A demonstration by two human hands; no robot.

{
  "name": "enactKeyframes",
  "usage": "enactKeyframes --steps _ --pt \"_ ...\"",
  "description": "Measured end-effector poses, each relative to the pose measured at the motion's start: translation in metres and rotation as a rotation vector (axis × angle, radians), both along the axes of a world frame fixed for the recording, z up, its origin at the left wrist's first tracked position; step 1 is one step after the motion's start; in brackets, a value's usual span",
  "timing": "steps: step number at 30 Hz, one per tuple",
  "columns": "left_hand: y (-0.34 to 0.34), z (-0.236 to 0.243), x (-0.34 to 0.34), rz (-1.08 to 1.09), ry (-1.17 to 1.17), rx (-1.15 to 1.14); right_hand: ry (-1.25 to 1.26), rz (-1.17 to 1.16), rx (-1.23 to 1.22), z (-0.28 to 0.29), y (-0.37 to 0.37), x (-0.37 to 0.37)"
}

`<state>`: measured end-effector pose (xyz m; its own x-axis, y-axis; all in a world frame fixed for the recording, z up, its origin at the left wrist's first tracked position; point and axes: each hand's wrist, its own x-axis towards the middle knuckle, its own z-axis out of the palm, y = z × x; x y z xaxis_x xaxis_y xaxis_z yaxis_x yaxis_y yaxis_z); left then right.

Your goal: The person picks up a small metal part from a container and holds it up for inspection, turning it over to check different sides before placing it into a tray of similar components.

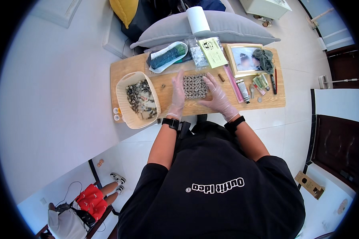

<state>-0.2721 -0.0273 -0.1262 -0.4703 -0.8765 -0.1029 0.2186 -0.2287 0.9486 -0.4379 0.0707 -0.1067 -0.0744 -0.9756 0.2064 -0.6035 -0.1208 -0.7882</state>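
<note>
Small round grey metal pieces with hollow centres stand in a tight block of rows (196, 86) on the wooden table. My left hand (178, 96), in a clear thin glove, lies along the block's left side with its fingers stretched. My right hand (218, 99), gloved the same way, is at the right side, fingers and thumb spread, fingertips at the block's edge. Both hands are open and appear to steady the block between them. A single small round piece (163, 85) lies left of my left hand. A brown cylinder (221, 77) lies beyond my right fingers.
A cream basket (128, 114) of mixed small metal parts stands at the left. Along the table's right lie a framed photo (228, 59), a pink strip (232, 84), a tube (242, 91) and pens (275, 79). A white tray (154, 68) and yellow-green booklet (213, 51) lie behind.
</note>
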Motion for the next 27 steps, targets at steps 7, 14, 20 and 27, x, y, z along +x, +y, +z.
enactKeyframes --steps 7,14,20,27 --pt "0.004 -0.003 0.010 0.039 0.095 0.104 -0.036 -0.030 -0.039 -0.015 -0.001 0.001" --pt "0.009 0.002 0.007 0.038 0.057 0.086 -0.023 -0.051 -0.056 -0.017 0.000 0.003" --pt "0.010 0.009 0.007 0.027 0.057 0.103 0.027 0.015 -0.134 -0.026 0.002 0.000" --pt "0.010 0.006 0.007 0.043 0.080 0.110 0.013 0.032 -0.150 -0.027 0.003 0.000"
